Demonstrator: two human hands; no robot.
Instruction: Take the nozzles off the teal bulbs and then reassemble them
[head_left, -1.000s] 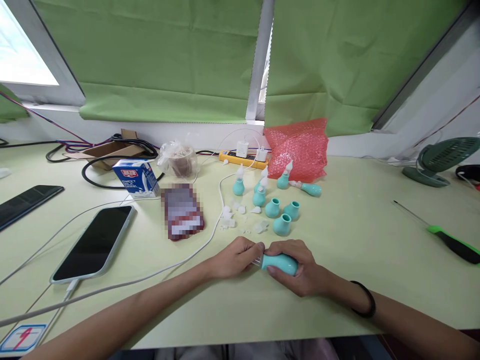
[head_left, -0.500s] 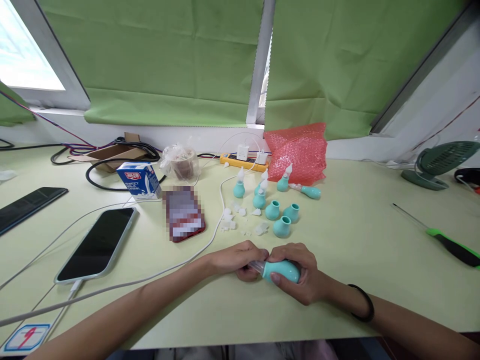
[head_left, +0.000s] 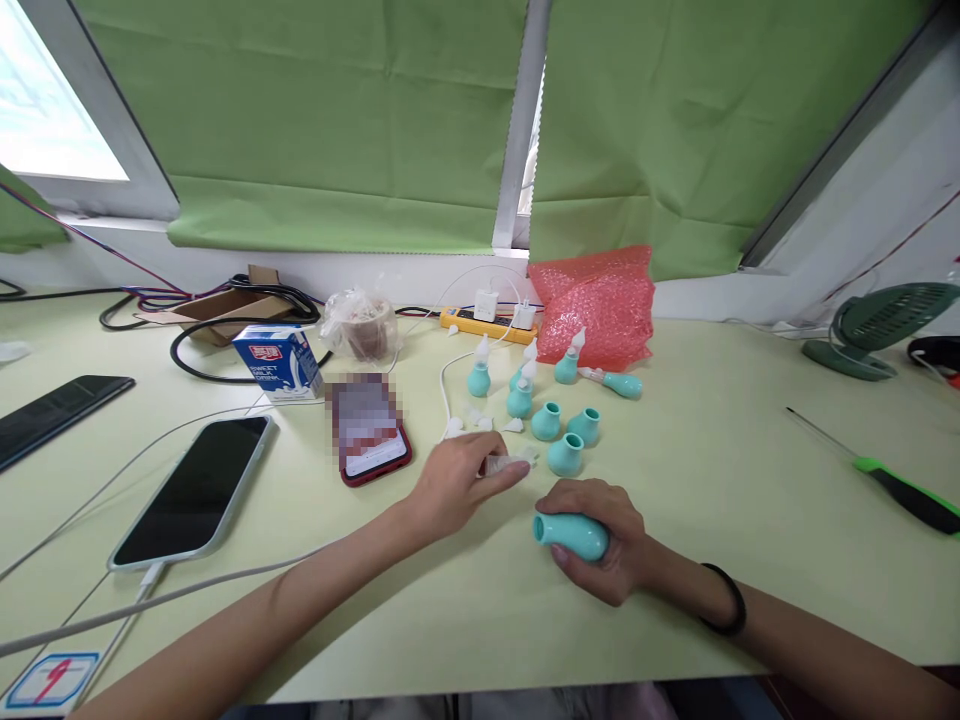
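My right hand (head_left: pixel 628 548) is wrapped round a teal squeeze bulb (head_left: pixel 574 537), whose open mouth faces left. A clear plastic nozzle (head_left: pixel 495 464) sticks out between the thumb and fingers of my left hand (head_left: pixel 448 485), low over the small translucent pieces. Just beyond are three teal bulbs with open tops, one of them the nearest bulb (head_left: pixel 565 455). Behind these stand several teal bulbs fitted with clear tips, such as the leftmost one (head_left: pixel 478 378). A longer teal bulb (head_left: pixel 622 385) with a clear nozzle lies on its side.
A phone with a red case (head_left: pixel 377 455) and a white cable lie left of my hands. Further left are another phone (head_left: pixel 196 490) and a milk carton (head_left: pixel 279 362). Red bubble wrap (head_left: pixel 596 310) and a yellow power strip (head_left: pixel 480 325) sit behind. A screwdriver (head_left: pixel 900 490) lies right.
The clear nozzle has come out of the bulb in my right hand. My left hand has moved away and forward with it, to the small translucent pieces. My right hand stays nearly in place.
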